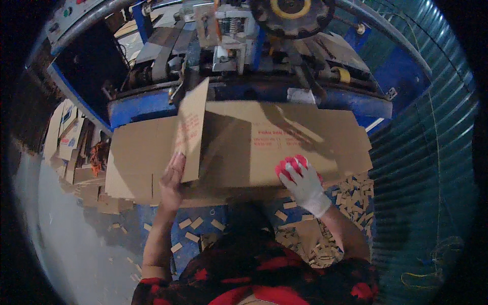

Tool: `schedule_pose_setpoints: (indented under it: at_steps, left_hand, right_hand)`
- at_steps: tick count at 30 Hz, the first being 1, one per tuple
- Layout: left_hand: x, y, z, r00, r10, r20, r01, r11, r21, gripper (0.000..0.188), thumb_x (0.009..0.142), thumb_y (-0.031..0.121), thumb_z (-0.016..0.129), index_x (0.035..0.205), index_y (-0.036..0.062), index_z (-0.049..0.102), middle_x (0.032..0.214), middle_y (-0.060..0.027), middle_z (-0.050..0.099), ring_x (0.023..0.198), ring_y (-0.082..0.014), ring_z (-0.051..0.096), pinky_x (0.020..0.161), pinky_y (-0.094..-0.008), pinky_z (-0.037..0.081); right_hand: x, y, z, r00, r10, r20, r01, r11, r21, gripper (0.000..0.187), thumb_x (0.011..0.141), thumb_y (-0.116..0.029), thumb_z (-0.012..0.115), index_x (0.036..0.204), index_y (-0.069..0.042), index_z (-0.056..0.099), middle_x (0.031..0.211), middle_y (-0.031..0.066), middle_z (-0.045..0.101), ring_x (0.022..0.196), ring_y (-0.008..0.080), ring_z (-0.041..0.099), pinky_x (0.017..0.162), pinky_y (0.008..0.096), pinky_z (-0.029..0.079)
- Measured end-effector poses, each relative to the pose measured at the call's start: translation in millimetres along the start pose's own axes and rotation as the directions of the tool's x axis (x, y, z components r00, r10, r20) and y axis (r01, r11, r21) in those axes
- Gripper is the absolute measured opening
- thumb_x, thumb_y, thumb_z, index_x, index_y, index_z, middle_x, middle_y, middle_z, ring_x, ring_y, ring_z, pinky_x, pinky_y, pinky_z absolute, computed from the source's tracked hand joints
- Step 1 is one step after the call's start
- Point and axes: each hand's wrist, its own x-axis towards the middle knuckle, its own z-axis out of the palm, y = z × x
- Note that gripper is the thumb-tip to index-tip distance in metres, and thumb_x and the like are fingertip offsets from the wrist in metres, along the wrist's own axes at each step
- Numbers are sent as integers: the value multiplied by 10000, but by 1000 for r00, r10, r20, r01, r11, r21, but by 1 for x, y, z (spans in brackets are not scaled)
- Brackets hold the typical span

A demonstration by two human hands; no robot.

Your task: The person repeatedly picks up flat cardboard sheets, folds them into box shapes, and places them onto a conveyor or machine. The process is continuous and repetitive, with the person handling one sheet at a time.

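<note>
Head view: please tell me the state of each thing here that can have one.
Flat brown cardboard sheet with red print: unfolded, lying at the machine, one flap raised.
Raised flap: upright, held by bare left hand.
Right hand in white and red glove: pressing flat on the sheet.
Cardboard scraps: scattered loose.

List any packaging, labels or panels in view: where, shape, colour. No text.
Flat carton blank: on machine bed, brown rectangle, red print, right hand pressing it.
Raised flap: left hand holds it, brown, red print.
Control panel: top left, grey, coloured buttons.
Carton stack: left, brown.
</note>
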Motion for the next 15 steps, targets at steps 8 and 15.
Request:
schedule_pose_setpoints:
  at_steps: [8, 15]
  left_hand:
    - [75, -40, 61, 1000, -8, -19, 10, 996, 90, 469, 869, 13, 397, 1325, 47, 500, 1343, -176, 500, 1277, -344, 443, 1083, -413, 332]
    - [207, -101, 104, 992, -44, 117, -15, 887, 461, 619, 787, -73, 442, 1393, -14, 330, 1398, -204, 417, 1266, -409, 412, 1044, -434, 370]
  right_hand:
    - [51, 92, 76, 997, -41, -64, 41, 999, 2, 390, 818, -163, 527, 1202, -145, 590, 1277, 147, 513, 1210, 336, 465, 1018, 474, 387]
    - [169, 168, 115, 984, 175, -33, -178, 964, -196, 473, 835, -90, 517, 1291, -214, 518, 1350, 86, 487, 1243, 324, 447, 1010, 480, 376]
